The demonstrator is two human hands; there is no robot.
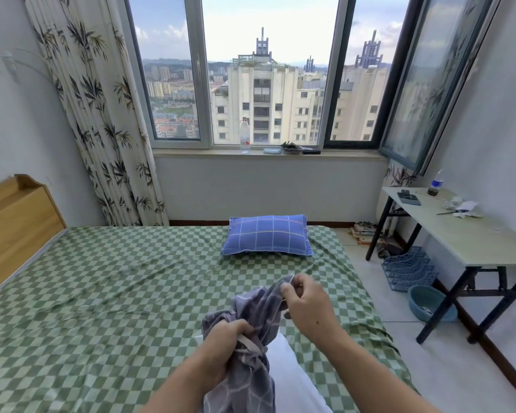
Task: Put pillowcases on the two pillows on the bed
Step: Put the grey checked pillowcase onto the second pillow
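the left hand (224, 341), low in the view at about six o'clock, has its fingers curled tight round a bunched grey pillowcase (251, 353) with a pale line pattern. the right hand (304, 302), just up and toward one o'clock from it, pinches a raised edge of the same cloth between thumb and fingertips, lifting it into a peak. the fabric hangs crumpled between the two hands and trails down toward the bottom of the frame. directly under it, at six o'clock, lies a bare white pillow (289, 380), partly hidden by the cloth and the forearms.

both rest over a bed (102, 293) covered in a green and pale checked sheet. farther off, at twelve o'clock near the bed's far edge, sits a blue pillow (267, 235) already in a checked case, well apart from the hands. beyond it is a window with a bottle (245, 135) on the sill; a counter (465, 234) stands at three o'clock.

one pillow seems done and this looks like the second. the step in hand appears to be finding the case's opening. it would go best by working the pinched edge along until the open hem is found, then spreading it wide with both hands before feeding a corner of the white pillow in, so the cloth does not twist.
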